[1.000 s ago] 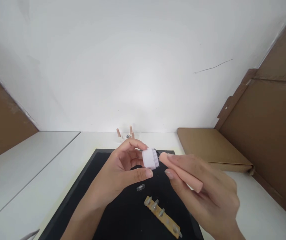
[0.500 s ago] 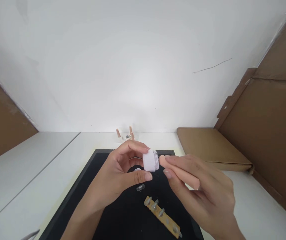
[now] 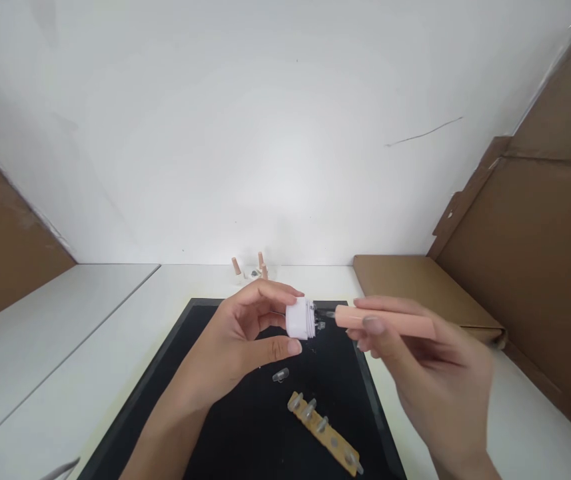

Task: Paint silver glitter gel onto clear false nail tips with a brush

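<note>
My left hand (image 3: 245,347) grips a small white jar (image 3: 299,319) between fingers and thumb, tipped on its side with the threaded mouth facing right. In my right hand (image 3: 430,373) is a nail polish brush (image 3: 385,321), its long peach cap handle lying almost level. A thin greyish tip points left from the handle to the jar's mouth; whether it goes inside is unclear. Small shiny, clear bits show at the rim. Below the jar, a clear nail tip (image 3: 280,375) lies on the black mat (image 3: 245,427). A yellow strip (image 3: 328,437) holding several clear nail tips lies nearer me.
Small bottles with peach caps (image 3: 236,266) stand behind my hands by the white wall. A flat cardboard box (image 3: 400,280) sits at the back right, and cardboard panels (image 3: 540,267) rise on both sides. A grey, thin object (image 3: 60,469) pokes in at the lower left.
My right hand has moved right and levelled the peach handle, so the brush tip now shows between it and the jar. My left hand has barely moved.
</note>
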The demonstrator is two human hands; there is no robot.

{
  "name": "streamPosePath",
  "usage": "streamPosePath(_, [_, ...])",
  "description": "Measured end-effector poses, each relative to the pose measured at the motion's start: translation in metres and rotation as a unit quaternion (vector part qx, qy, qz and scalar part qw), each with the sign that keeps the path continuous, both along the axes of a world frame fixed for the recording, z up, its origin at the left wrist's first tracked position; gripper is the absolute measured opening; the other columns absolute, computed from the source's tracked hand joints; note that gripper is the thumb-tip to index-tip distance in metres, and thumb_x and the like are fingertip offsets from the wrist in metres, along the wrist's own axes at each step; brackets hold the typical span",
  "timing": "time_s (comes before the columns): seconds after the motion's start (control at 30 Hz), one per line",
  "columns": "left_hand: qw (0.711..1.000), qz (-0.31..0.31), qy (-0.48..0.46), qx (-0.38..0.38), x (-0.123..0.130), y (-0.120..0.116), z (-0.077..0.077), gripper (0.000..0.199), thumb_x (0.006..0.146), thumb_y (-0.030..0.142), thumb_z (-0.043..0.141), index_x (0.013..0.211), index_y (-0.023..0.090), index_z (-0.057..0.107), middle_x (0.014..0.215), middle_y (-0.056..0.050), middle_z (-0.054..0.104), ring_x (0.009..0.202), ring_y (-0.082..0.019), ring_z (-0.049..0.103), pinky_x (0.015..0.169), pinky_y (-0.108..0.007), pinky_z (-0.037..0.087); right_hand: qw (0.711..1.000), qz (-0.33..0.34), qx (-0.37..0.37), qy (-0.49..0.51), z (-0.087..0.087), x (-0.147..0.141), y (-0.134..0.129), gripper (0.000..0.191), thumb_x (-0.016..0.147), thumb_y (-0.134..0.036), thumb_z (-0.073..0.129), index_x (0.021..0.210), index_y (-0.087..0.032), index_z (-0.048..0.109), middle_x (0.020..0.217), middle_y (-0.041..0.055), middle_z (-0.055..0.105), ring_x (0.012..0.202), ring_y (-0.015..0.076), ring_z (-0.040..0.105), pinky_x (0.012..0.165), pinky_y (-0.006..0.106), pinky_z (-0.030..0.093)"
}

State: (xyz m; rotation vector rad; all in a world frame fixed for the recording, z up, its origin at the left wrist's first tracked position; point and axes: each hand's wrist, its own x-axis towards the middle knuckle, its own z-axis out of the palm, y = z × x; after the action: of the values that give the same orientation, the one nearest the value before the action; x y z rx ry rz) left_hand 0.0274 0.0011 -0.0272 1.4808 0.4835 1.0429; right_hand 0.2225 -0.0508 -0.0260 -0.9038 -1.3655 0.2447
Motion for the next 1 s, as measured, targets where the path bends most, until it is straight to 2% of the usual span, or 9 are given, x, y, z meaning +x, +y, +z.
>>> streamPosePath(0.13, [0.999,-0.02,0.002,-0.025,0.0,0.0,0.002,0.028,0.081,0.009,0.076,0.1,0.027,0.068,0.108,0.002,0.069,0.092,-0.011,0.065,0.081,-0.022,0.052,0.99,0.074,-0.047,0.115,-0.003,0.006,0.005,0.013,0.085,-0.029,0.071,0.073,-0.029,0.075,0.078,-0.0038,0.077,0.05,0.0063,0.062,0.045,0.016,0.051])
streamPosePath(0.27, [0.999,-0.026,0.001,-0.043,0.0,-0.001,0.002,0.027,0.08,0.009,0.077,0.099,0.023,0.067,0.102,0.001,0.07,0.089,-0.011,0.066,0.079,-0.022,0.053,0.966,0.14,-0.104,0.192,0.0,0.01,0.013,0.019,0.084,-0.039,0.072,0.069,-0.026,0.076,0.065,-0.0013,0.074,0.044,0.0051,0.059,0.039,0.013,0.047])
streamPosePath(0.4, [0.997,-0.034,-0.003,-0.065,0.0,0.0,0.002,0.026,0.078,0.008,0.077,0.097,0.021,0.063,0.096,0.001,0.069,0.084,-0.011,0.066,0.074,-0.021,0.053,0.94,0.176,-0.158,0.246,0.005,0.011,0.018,0.027,0.076,-0.045,0.077,0.065,-0.02,0.077,0.055,0.0011,0.07,0.04,0.0043,0.057,0.035,0.01,0.044])
streamPosePath(0.6, [0.992,-0.022,0.012,-0.12,0.011,0.005,-0.001,0.03,0.075,0.005,0.075,0.094,0.019,0.055,0.09,0.002,0.066,0.079,-0.009,0.062,0.07,-0.021,0.05,0.913,0.197,-0.205,0.293,0.008,0.012,0.023,0.034,0.065,-0.047,0.084,0.059,-0.016,0.074,0.047,-0.001,0.063,0.035,0.0035,0.053,0.031,0.009,0.039])
streamPosePath(0.77, [0.986,-0.001,0.069,-0.153,0.029,0.017,-0.02,0.036,0.071,0.008,0.075,0.098,0.019,0.053,0.083,0.003,0.065,0.077,-0.01,0.06,0.07,-0.023,0.047,0.922,0.179,-0.196,0.283,0.004,0.014,0.027,0.036,0.07,-0.049,0.08,0.058,-0.017,0.072,0.047,-0.0022,0.062,0.031,0.0016,0.049,0.033,0.011,0.041])
streamPosePath(0.87, [0.981,0.008,0.119,-0.15,0.042,0.025,-0.037,0.039,0.067,0.014,0.077,0.098,0.018,0.053,0.084,0.001,0.066,0.078,-0.013,0.062,0.075,-0.029,0.049,0.929,0.166,-0.188,0.271,0.002,0.015,0.029,0.036,0.073,-0.049,0.077,0.057,-0.018,0.071,0.048,-0.0022,0.063,0.032,0.0017,0.048,0.033,0.011,0.04])
streamPosePath(1.0, [0.978,0.003,0.156,-0.141,0.06,0.033,-0.063,0.041,0.061,0.014,0.079,0.093,0.018,0.052,0.08,-0.001,0.067,0.078,-0.018,0.065,0.074,-0.032,0.05,0.937,0.159,-0.185,0.25,0.0,0.015,0.029,0.034,0.074,-0.046,0.077,0.057,-0.017,0.072,0.045,-0.001,0.061,0.034,0.0028,0.048,0.032,0.012,0.038])
